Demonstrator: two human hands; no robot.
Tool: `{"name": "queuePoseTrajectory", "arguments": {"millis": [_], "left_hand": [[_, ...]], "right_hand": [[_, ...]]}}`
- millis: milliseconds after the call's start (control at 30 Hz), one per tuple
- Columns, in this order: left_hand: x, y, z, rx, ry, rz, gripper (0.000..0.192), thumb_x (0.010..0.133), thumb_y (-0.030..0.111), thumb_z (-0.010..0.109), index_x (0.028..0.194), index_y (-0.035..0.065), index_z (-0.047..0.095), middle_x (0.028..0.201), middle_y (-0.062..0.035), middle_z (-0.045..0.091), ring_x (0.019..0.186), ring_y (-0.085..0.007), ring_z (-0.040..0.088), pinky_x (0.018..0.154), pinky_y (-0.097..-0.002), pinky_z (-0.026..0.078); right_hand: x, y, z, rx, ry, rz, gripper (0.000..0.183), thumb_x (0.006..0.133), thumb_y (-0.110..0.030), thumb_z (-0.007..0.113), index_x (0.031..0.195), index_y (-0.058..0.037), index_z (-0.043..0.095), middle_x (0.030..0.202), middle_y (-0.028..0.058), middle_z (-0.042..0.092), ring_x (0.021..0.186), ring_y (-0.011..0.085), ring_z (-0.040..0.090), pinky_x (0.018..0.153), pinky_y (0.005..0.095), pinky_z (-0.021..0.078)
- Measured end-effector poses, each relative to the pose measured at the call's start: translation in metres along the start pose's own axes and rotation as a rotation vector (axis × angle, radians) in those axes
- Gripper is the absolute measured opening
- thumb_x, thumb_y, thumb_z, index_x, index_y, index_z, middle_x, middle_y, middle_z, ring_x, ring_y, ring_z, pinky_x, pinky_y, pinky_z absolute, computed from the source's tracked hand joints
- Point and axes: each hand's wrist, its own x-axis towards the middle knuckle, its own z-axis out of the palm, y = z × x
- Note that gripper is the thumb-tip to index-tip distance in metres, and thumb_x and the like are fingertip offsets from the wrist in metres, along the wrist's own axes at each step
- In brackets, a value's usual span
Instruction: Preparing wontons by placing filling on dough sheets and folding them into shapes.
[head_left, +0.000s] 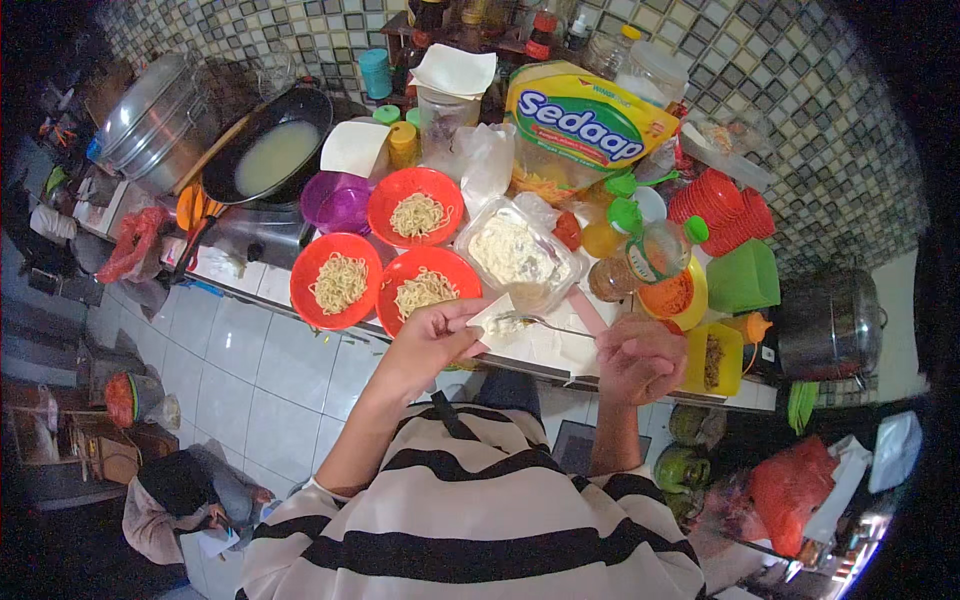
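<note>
Between the thumb and fingers of my left hand (435, 334) is a pale square wrapper (489, 309), held over the counter's front edge. A dab of whitish filling (498, 325) lies on it. My right hand (641, 360) grips a metal spoon (561, 328) by the handle, its bowl end at the filling. More pale sheets (561, 351) are spread on the counter below the spoon. Just beyond, a clear plastic tub (574, 283) contains a creamy white mixture (514, 244). Three red bowls (301, 301) of noodles (341, 283) stand to the left of the tub.
Bottles with green caps (660, 251), a yellow bowl (697, 289) of orange powder and a green container (744, 276) crowd the right. A black wok (315, 120) with cloudy liquid sits at left. Behind stands a large Sedaap packet (585, 112). Another person (176, 487) is at lower left.
</note>
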Motion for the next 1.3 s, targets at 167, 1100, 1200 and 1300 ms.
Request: {"name": "queuePoseTrajectory", "arguments": {"millis": [167, 1100, 1200, 1300], "left_hand": [[0.002, -0.003, -0.003, 0.004, -0.006, -0.014, 0.035, 0.082, -0.002, 0.050, 0.116, -0.0040, 0.047, 0.105, -0.0079, 0.058, 0.088, -0.0104, 0.058, 0.076, -0.0201, 0.048], [0.008, -0.006, -0.009, 0.010, -0.034, -0.023, 0.034, 0.082, 0.000, 0.051, 0.116, -0.0031, 0.048, 0.102, -0.0052, 0.059, 0.085, -0.0080, 0.057, 0.073, -0.0179, 0.047], [0.007, -0.004, -0.010, -0.002, -0.028, -0.029, 0.034, 0.082, -0.001, 0.050, 0.116, -0.0033, 0.048, 0.102, -0.0056, 0.059, 0.085, -0.0082, 0.057, 0.072, -0.0181, 0.047], [0.007, -0.005, -0.011, -0.031, -0.010, -0.031, 0.033, 0.082, -0.002, 0.049, 0.116, -0.0037, 0.048, 0.104, -0.0064, 0.058, 0.086, -0.0090, 0.057, 0.074, -0.0189, 0.047]], "right_hand": [[-0.001, 0.002, -0.003, 0.016, 0.047, 0.016, 0.044, 0.089, -0.044, 0.037, 0.075, -0.0040, 0.050, 0.057, 0.0153, 0.058, 0.034, 0.0138, 0.046, 0.034, 0.0241, 0.0373], [0.007, 0.002, 0.007, -0.059, -0.015, -0.001, 0.038, 0.091, -0.040, 0.037, 0.078, -0.0040, 0.043, 0.055, 0.0124, 0.051, 0.039, 0.0127, 0.041, 0.034, 0.0204, 0.0312], [0.009, -0.003, 0.009, -0.078, 0.026, 0.048, 0.036, 0.091, -0.038, 0.036, 0.078, -0.0047, 0.042, 0.057, 0.0104, 0.050, 0.043, 0.0130, 0.044, 0.038, 0.0201, 0.0337], [0.016, -0.001, 0.012, -0.102, 0.267, 0.108, 0.033, 0.092, -0.035, 0.036, 0.080, -0.0050, 0.044, 0.060, 0.0099, 0.051, 0.043, 0.0122, 0.045, 0.036, 0.0198, 0.0332]]}}
